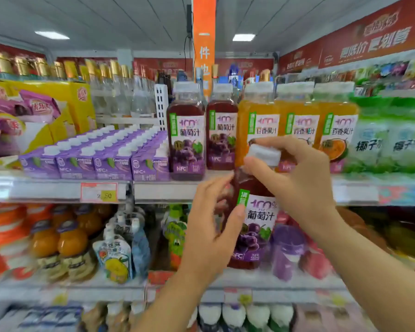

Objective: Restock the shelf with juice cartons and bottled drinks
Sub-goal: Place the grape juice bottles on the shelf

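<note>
Purple, square-edged juice cartons [94, 161] with white caps, packed in rows on the shelf [58, 188]. Beside them, two clear plastic grape juice bottles [187, 137], then orange passion fruit ones [297, 125]. Held in front of the shelf edge: a grape juice bottle [254, 221], left hand [213, 226] fingers wrapped round its body, right hand [295, 180] fingers pinching the white cap [265, 155]. Overhead, pale ceiling panels.

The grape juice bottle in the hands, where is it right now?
Centre-right of the head view: the held grape juice bottle is between the left hand and right hand, just below the shelf edge under the two shelved grape juice bottles.
</note>
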